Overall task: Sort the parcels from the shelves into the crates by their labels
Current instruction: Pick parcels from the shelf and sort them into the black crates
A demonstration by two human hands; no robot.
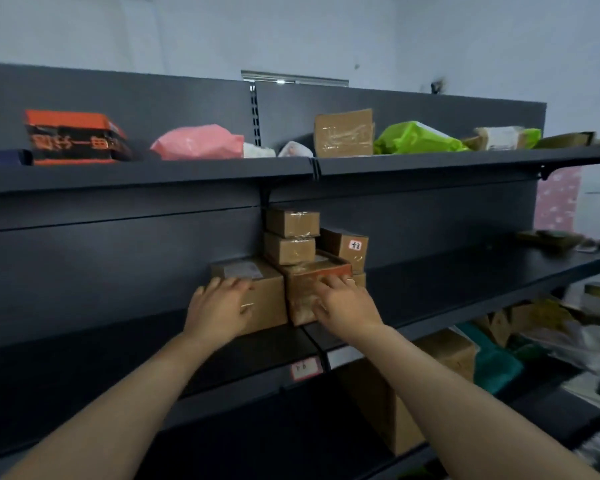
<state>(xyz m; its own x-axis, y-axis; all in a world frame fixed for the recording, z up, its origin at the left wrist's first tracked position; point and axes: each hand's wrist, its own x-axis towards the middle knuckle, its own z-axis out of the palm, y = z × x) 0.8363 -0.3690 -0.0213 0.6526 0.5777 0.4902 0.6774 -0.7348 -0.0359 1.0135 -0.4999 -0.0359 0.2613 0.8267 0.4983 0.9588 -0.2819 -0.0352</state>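
2 splayed grips, left hand [219, 308] resting on plain box [265, 297], right hand [345, 304] on taped box [300, 289]

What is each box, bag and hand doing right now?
left hand, resting on the left cardboard box, fingers spread
right hand, resting on the taped box
upper small box, sitting on the lower small box
labelled box, standing behind them
pink bag, lying on the top shelf
green bag, lying on the top shelf
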